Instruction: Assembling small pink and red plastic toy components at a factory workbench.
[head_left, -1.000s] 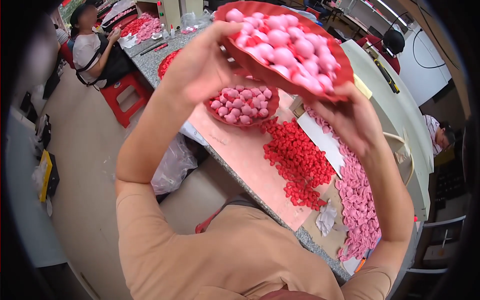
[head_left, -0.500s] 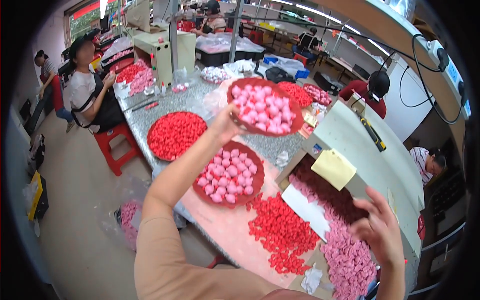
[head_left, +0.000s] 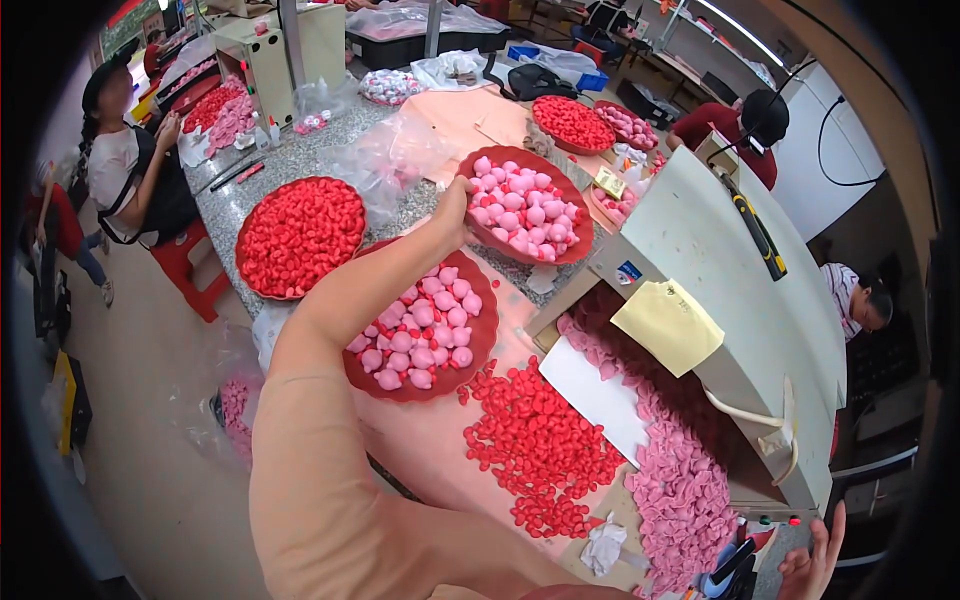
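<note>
My left hand [head_left: 455,213] grips the left edge of a scalloped dark-red plate [head_left: 570,180] heaped with round pink pieces and a few red bits. The plate is over the far side of the table; whether it touches the surface I cannot tell. Under my left forearm lies a second such plate [head_left: 487,312] with pink balls and small red pieces. My right hand [head_left: 812,562], fingers apart and holding nothing, is at the lower right edge beside the grey machine [head_left: 690,240]. Loose red pieces [head_left: 535,430] and a pile of flat pink pieces [head_left: 682,490] lie before the machine's opening.
Left of my forearm stands a plate of red pieces [head_left: 300,235]. Farther back are a clear plastic bag [head_left: 390,155] and another red-filled plate [head_left: 572,122]. A white card [head_left: 595,395] leans by the machine's opening. Co-workers sit at the left [head_left: 130,170] and far right [head_left: 765,120].
My left hand has brought the plate of pink balls lower, toward the table. My right hand has moved down and right, away from the machine's opening. The whole view has shifted.
</note>
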